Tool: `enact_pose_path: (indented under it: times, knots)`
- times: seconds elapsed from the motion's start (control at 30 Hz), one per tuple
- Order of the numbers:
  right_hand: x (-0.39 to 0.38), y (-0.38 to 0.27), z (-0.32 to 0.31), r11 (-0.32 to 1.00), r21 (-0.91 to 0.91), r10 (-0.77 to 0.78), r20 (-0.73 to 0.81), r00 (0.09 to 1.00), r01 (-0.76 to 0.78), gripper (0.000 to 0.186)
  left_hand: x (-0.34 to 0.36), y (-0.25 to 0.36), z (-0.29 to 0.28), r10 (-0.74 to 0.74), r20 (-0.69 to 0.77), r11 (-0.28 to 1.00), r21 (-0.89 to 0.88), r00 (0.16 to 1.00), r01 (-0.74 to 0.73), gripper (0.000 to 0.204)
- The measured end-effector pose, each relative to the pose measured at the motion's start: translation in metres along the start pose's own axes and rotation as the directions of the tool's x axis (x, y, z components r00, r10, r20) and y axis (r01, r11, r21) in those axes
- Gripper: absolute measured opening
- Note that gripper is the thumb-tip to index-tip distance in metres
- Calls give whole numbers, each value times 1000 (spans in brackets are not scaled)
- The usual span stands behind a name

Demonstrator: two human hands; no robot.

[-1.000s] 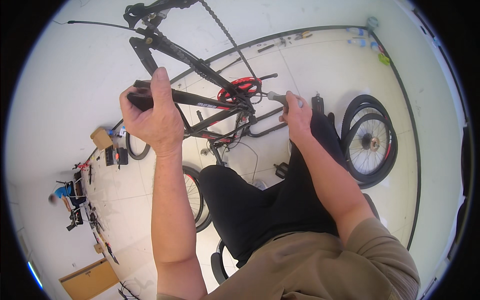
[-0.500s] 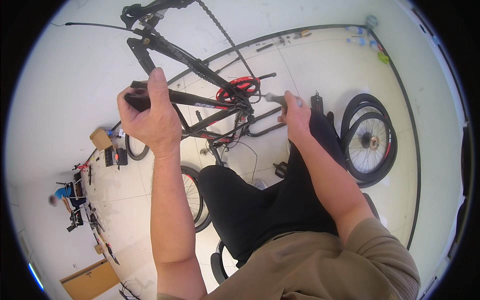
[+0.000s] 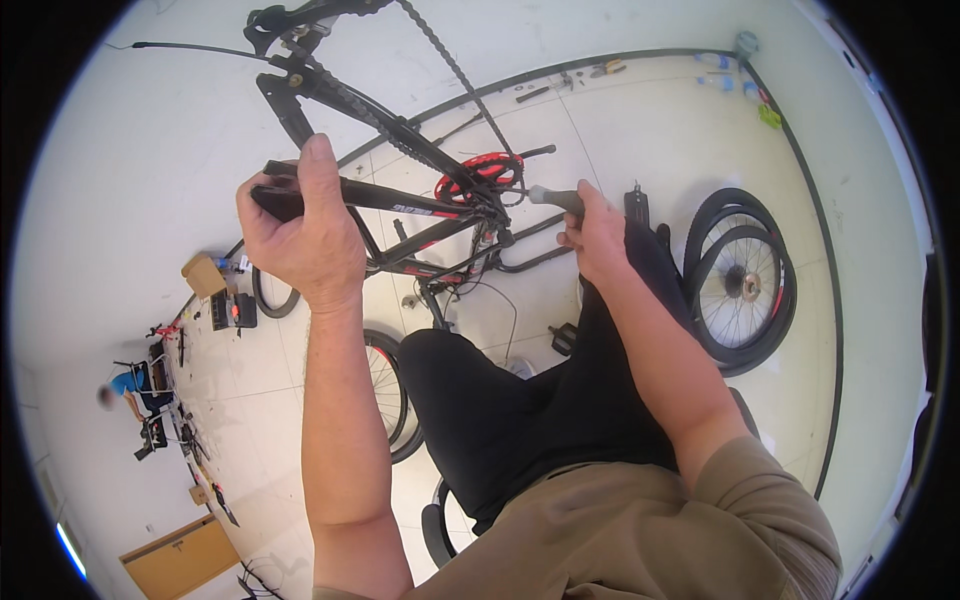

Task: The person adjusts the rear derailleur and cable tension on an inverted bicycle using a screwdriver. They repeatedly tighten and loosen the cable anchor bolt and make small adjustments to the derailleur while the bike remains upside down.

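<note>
An upside-down black bicycle frame (image 3: 400, 195) with red trim stands on the white floor in front of me. My left hand (image 3: 300, 235) is closed around one of its black tubes at the left. My right hand (image 3: 595, 230) grips a tool with a grey handle (image 3: 555, 197), whose tip points toward the red chainring (image 3: 480, 175) and the crank area. A chain (image 3: 450, 65) runs up from the chainring to the rear of the frame. My black-trousered legs are below the frame.
Two loose wheels (image 3: 740, 280) lie on the floor at the right. Another wheel (image 3: 385, 385) stands by my left knee. A cardboard box (image 3: 203, 275) and small tools lie at the left, where a person in blue (image 3: 125, 385) crouches. Bottles (image 3: 720, 70) stand by the far wall.
Both hands hold the same grips; the frame and my left hand have shifted very slightly. Otherwise nothing visibly moved.
</note>
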State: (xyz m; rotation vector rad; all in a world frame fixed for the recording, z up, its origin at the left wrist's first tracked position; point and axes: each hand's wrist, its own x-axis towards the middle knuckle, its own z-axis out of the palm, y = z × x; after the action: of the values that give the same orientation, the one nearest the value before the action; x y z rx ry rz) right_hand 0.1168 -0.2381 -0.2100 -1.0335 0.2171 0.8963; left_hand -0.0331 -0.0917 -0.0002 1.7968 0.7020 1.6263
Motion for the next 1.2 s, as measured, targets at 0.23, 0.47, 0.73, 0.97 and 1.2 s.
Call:
enact_pose_path:
  times: [0.23, 0.47, 0.73, 0.97, 1.2]
  knots:
    - [-4, 0, 1, 996, 28, 78, 62, 995, -80, 27, -1, -2, -2, 0, 18, 1000, 3, 1000, 0, 31]
    - [2, 4, -6, 979, 108, 158, 151, 976, -176, 27, 0, -1, 0, 9, -3, 1000, 15, 1000, -9, 33]
    - [-3, 1, -2, 991, 59, 119, 71, 990, -123, 27, 0, -3, 0, 9, -7, 1000, -1, 1000, -9, 33]
    - [-8, -1, 3, 992, 26, 122, 137, 983, -126, 26, -1, -2, -2, 20, 1, 999, 39, 1000, -20, 32]
    - [-4, 1, 7, 999, -38, 27, -52, 998, -29, 26, -2, -1, 0, 15, 14, 999, 37, 1000, -16, 32]
